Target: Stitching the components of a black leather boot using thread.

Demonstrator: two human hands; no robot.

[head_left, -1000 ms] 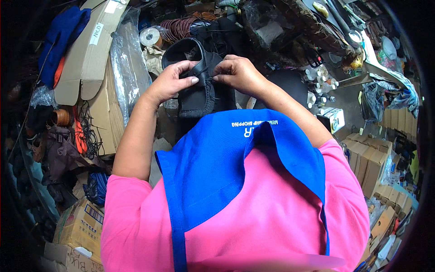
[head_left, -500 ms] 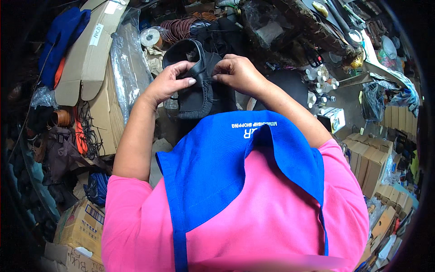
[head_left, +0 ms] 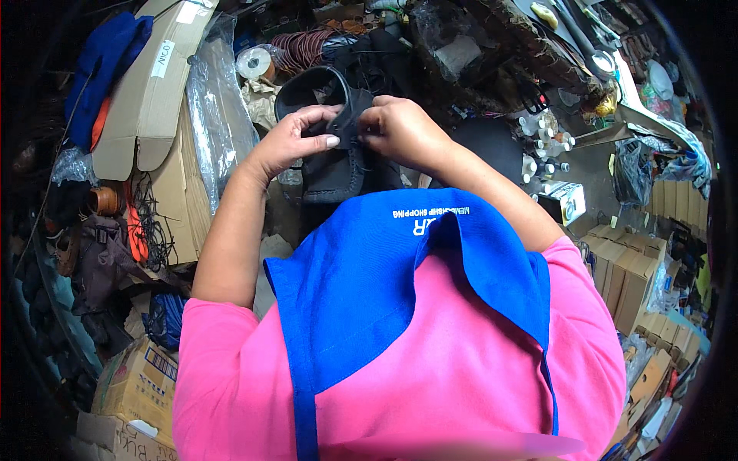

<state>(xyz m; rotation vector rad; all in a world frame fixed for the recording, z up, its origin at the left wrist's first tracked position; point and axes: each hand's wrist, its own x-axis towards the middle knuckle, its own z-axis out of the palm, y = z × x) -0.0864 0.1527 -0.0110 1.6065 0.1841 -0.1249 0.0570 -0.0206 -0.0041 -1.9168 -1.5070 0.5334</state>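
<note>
A black leather shoe [head_left: 329,175] with a round opening and a line of thick stitching lies over my lap, beyond the blue apron [head_left: 361,253]. My left hand [head_left: 296,138] pinches the shoe's upper between thumb and fingers beside the stitched seam. Just right of that seam is my right hand [head_left: 403,134], its fingers curled and pressed together close to the leather. Whatever those right fingertips hold is too small or too hidden to make out.
Beyond the shoe sit a spool [head_left: 254,64] and a coil of brown cord [head_left: 304,48]. Flattened cardboard [head_left: 150,100] and plastic sheeting [head_left: 219,115] lean at the left. Small bottles [head_left: 542,142] cluster at the right, above stacked cardboard pieces [head_left: 623,269].
My right hand has turned and its fingers have curled more over the seam. My left hand has shifted slightly right along the shoe's edge, its thumb nearer the stitching.
</note>
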